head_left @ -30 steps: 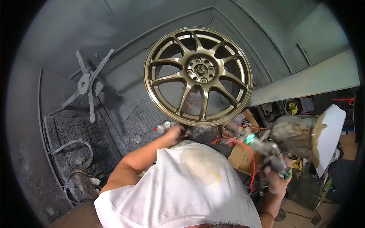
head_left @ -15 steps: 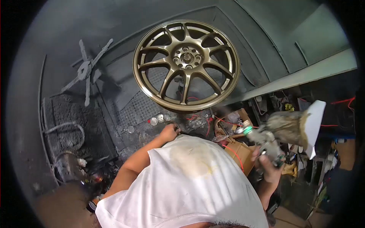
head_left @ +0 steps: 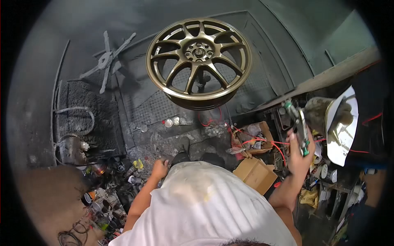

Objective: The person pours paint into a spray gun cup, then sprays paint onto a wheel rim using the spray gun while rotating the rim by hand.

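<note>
My right hand [head_left: 301, 151] is wrapped round a metal spray gun [head_left: 301, 128] with green fittings, held up at the right. A stained cup [head_left: 318, 110] sits by the gun and appears joined to it, with a white sheet [head_left: 344, 139] flaring around its mouth. Ahead of me a bronze wheel rim [head_left: 199, 84] is raised above the floor, its spoked face up, on a dark stand [head_left: 202, 80] partly seen between the spokes. Low beside my body, my left hand [head_left: 160, 167] has curled fingers, and nothing shows in it.
A grey-coated metal cross stand [head_left: 106, 60] is at the left. Cardboard boxes [head_left: 255, 174], a red hose [head_left: 283, 153] and cluttered shelves [head_left: 328, 180] lie to the right. Cans and debris [head_left: 104, 205] crowd the lower left. Several small lids [head_left: 169, 122] lie on the floor.
The spray gun and its cup have moved up and right, away from the wheel rim. My left hand has moved down and left. The view has shifted, revealing more floor around my feet.
</note>
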{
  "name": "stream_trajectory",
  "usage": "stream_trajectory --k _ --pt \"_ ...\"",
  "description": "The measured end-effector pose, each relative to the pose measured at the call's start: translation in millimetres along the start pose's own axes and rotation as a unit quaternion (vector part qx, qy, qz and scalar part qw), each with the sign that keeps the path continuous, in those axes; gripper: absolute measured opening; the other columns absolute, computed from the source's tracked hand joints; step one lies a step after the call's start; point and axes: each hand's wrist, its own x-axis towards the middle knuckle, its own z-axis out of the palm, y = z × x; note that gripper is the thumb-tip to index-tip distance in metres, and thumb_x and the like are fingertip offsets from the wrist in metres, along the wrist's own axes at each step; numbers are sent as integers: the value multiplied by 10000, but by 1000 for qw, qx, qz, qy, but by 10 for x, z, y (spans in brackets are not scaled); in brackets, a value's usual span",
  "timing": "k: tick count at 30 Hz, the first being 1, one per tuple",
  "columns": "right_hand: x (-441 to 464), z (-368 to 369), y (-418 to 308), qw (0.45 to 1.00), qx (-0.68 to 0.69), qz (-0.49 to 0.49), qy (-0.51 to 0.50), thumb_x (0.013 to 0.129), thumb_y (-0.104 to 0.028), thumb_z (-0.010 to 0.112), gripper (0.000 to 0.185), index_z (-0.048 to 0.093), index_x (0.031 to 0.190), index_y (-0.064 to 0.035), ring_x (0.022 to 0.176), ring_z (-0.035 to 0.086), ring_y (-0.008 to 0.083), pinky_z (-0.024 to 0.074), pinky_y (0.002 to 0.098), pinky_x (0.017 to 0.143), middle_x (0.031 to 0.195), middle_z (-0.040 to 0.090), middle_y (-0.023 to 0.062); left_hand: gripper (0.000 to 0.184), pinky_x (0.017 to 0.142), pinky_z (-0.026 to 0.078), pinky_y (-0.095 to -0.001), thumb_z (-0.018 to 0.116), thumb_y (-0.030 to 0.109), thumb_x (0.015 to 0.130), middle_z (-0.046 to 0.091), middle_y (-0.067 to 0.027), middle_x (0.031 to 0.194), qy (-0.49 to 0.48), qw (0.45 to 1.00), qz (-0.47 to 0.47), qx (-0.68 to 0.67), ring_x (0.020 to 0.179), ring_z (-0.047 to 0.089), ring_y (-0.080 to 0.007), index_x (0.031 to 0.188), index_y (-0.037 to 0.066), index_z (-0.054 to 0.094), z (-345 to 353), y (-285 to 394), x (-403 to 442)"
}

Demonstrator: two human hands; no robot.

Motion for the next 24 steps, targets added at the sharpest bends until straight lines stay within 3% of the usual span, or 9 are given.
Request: stream_trajectory --k 4,9,11,12,14,17,19,22,24 --pt "204 465 -289 998 55 -27 3 956 -53 662 428 580 1362 55 798 608 86 515 240 734 951 683 39 293 815 514 -533 646 267 935 680 -298 912 15 994 -102 25 908 658 -492 933 -19 709 -24 -166 -431" --pt "44 1395 -672 990 68 -72 -102 952 -109 708 398 608 1300 57 854 668 122 553 264 757 1024 709 89 296 780 528 -523 689 286 897 683 -286 854 107 988 -111 9 852 675 -473 882 -5 738 -90 -603 -871" --pt "-193 1913 -733 977 121 -22 -173 952 -126 712 374 626 1278 36 871 676 151 548 279 777 1067 700 117 313 771 530 -518 708 303 880 683 -287 852 137 981 -138 -23 838 677 -467 871 -8 739 -163 -836 -1110" --pt "-321 2166 -878 966 80 -147 -196 947 -120 715 380 622 1285 25 909 667 165 537 296 817 1084 695 132 332 762 532 -514 727 320 863 684 -289 850 158 974 -156 -47 824 679 -461 860 -11 741 -190 -1011 -1238" --pt "-564 2721 -1092 923 60 -183 -332 935 -103 714 410 602 1313 10 1000 639 194 502 329 909 1101 692 153 355 761 536 -501 743 338 848 687 -285 847 142 967 -208 -40 811 678 -462 866 -17 741 -56 -1647 -1545" --pt "-1065 3873 -868 821 139 -17 -553 916 -69 698 442 571 1330 19 1042 613 183 487 340 940 1101 695 152 414 751 542 -475 772 378 819 706 -269 865 98 941 -318 -57 799 685 -448 889 -28 739 -103 -2305 -2018" --pt "-1552 4682 -772 787 184 -143 -571 938 -67 681 400 581 1322 -20 954 608 135 556 287 763 1124 638 60 412 729 541 -469 767 378 829 716 -259 883 106 935 -311 -133 782 693 -414 934 -20 737 220 -3071 -2432" --pt "-2327 5778 -988 775 149 0 -614 956 -123 649 366 582 1309 -53 928 625 151 576 316 766 1096 643 31 388 697 540 -454 739 356 851 722 -227 856 156 896 -376 -178 744 696 -351 941 -22 723 321 -3656 -2991" --pt "-2788 6317 -1459 773 135 71 -616 945 -136 665 399 562 1328 -96 1030 605 166 587 365 769 1151 629 49 375 691 542 -444 729 347 858 723 -213 844 156 861 -417 -245 727 696 -330 925 -22 722 241 -3821 -3225"
